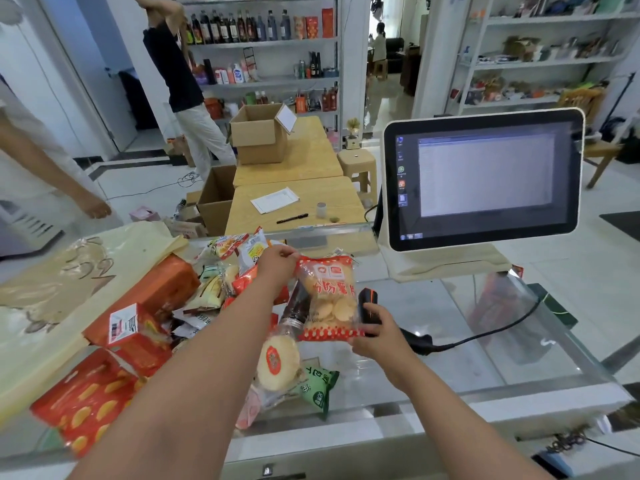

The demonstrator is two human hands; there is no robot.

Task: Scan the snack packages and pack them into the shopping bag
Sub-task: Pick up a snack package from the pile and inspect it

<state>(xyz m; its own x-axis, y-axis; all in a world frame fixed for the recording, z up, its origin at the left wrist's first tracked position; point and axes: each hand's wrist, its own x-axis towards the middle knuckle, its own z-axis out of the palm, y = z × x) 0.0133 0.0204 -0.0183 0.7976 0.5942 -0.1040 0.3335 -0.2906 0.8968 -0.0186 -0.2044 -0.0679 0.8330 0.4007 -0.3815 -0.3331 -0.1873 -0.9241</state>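
Glass topped the bench point(450, 327) under my camera, and behind it I saw a shop room with shelves of bottles point(263, 29), two wooden tables, open cardboard boxes point(259, 136) and a plastic stool point(358, 168). A touchscreen register point(485, 178) stood on the right side of the bench, its screen lit. A person in a dark top point(176, 64) stood near the shelves, and another person's arm reached in from the left edge. On the left of the bench lay a cream shopping bag point(69, 289), flat, with a heap of snack packages point(207, 285) spread beside it and partly over it, among them red boxes and a round cake in clear wrap point(277, 362). One red and clear package of round crackers point(329, 299) was held up above the glass, upright, between my two hands. My left hand point(277, 265) pinched its top left corner with curled fingers. My right hand point(374, 330) sat at the package's lower right corner, curled around a black and orange scanner point(369, 306) whose cable point(485, 334) trailed off to the right across the glass. The scanner's head stood just beside the right edge of the package; I could not tell whether they touched.
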